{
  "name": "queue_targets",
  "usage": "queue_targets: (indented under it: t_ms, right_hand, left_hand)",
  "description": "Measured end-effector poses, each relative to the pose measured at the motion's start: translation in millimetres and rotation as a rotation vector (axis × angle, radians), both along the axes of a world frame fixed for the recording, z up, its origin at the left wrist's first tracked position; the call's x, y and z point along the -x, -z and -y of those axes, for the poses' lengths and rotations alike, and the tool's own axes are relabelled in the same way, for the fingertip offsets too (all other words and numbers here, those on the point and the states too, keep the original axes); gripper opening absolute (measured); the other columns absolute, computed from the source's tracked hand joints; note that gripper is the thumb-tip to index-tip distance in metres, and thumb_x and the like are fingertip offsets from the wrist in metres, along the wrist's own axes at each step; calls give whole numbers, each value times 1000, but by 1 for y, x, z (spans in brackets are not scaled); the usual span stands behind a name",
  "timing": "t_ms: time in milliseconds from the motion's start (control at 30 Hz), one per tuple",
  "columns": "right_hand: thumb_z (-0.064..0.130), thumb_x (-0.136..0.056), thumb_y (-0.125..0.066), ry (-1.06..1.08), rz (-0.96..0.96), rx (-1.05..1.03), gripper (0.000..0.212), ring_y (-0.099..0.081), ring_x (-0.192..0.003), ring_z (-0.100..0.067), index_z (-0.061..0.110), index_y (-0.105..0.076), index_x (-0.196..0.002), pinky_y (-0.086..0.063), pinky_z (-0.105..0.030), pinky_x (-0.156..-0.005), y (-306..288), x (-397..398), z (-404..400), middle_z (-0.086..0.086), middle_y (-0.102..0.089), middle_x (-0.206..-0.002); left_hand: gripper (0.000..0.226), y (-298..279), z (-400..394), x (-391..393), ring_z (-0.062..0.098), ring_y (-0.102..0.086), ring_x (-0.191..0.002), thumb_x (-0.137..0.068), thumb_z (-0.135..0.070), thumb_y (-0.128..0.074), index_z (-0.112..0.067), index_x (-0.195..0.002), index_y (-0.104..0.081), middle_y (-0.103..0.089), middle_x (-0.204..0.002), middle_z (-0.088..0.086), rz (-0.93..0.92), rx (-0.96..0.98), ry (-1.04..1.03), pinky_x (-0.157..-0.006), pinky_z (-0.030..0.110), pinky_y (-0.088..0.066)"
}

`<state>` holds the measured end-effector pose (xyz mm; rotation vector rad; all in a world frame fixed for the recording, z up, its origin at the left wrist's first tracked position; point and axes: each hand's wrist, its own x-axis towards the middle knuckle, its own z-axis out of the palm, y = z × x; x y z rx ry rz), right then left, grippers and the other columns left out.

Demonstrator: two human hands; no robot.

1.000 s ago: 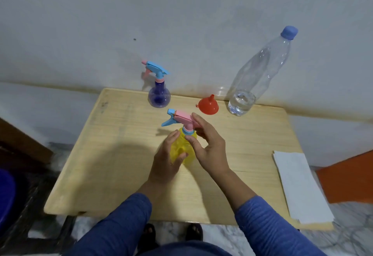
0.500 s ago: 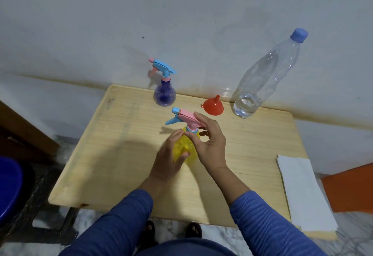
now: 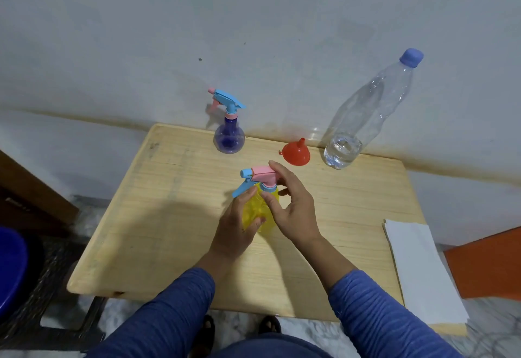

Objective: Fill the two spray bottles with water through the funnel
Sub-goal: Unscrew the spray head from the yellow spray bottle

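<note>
A yellow spray bottle (image 3: 260, 211) with a pink and blue trigger head (image 3: 258, 175) stands mid-table. My left hand (image 3: 236, 228) wraps its body from the left. My right hand (image 3: 290, 205) pinches the blue collar under the head with thumb and fingers. A purple spray bottle (image 3: 229, 135) with a blue head stands at the table's far edge. An orange funnel (image 3: 296, 153) lies mouth-down to its right. Beside that stands a tall clear water bottle (image 3: 366, 120) with a blue cap, holding a little water at the bottom.
The wooden table (image 3: 174, 216) stands against a pale wall. A white folded paper (image 3: 417, 267) lies at its right edge. A blue tub (image 3: 11, 267) is on the floor at left, an orange object (image 3: 487, 261) at right.
My right hand's fingers have shifted around the yellow bottle's collar and head, and the trigger head has turned slightly. The camera view has drifted a little.
</note>
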<state>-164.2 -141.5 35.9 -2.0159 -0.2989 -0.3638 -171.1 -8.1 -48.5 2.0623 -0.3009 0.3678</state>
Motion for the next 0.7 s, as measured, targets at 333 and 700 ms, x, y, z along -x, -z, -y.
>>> queue_targets:
  t_ms: [333, 700]
  right_hand:
    - [-1, -79, -61, 56, 49, 1, 57, -58, -93, -11, 31, -53, -125, -47, -16, -79, -2, 0, -6, 1, -62, -105]
    - [-11, -78, -58, -5, 4, 7, 65, -51, -111, 6, 20, -48, -134, -40, -9, -91, -4, 0, 2, 18, -55, -125]
  left_hand:
    - [65, -1, 1, -2, 11, -47, -119, -75, -24, -67, -18, -132, -37, -50, -131, 2, 20, 16, -8, -97, 20, -36]
    - [62, 0, -1, -4, -3, -35, -125, -77, -31, -58, -20, -134, -35, -41, -135, -5, 45, 14, 19, -105, 18, -32]
